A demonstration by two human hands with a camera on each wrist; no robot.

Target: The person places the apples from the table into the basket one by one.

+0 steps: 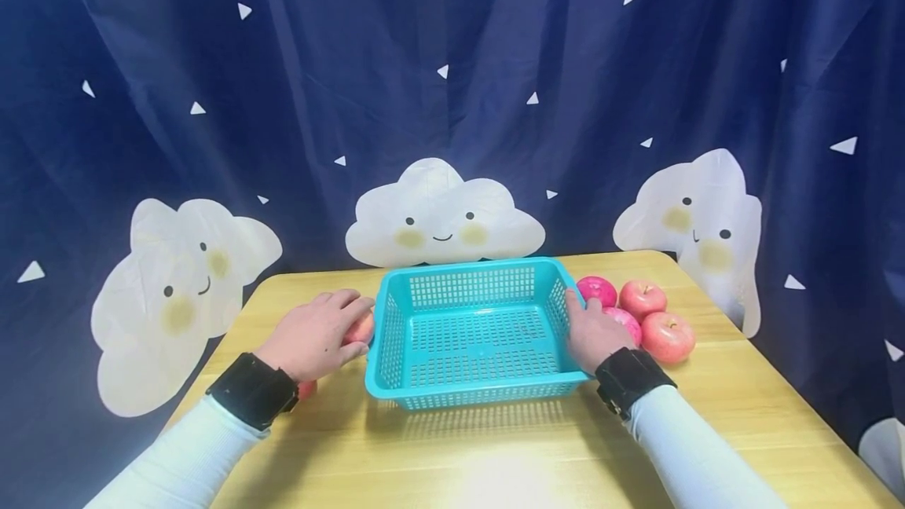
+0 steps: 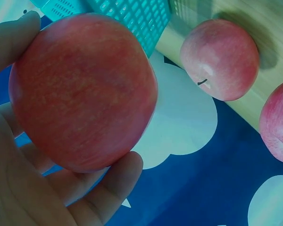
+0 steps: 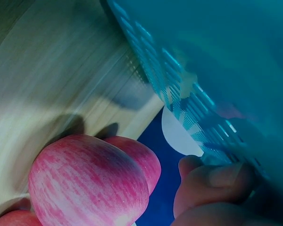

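Here we see the basket over the table, mouth upward, long axis left-to-right; the right hand grips its right rim; the left hand, half-curled, holds an apple beside the opposite end.

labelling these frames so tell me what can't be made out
Head: held apple, partly hidden by left hand.
Head: lower left apple, mostly hidden by hand and wristband.
Left wrist: lower right apple, cut off by right edge.
Right wrist: corner apple, cut off by bottom edge.
Right wrist: right hand, cut off by bottom edge.
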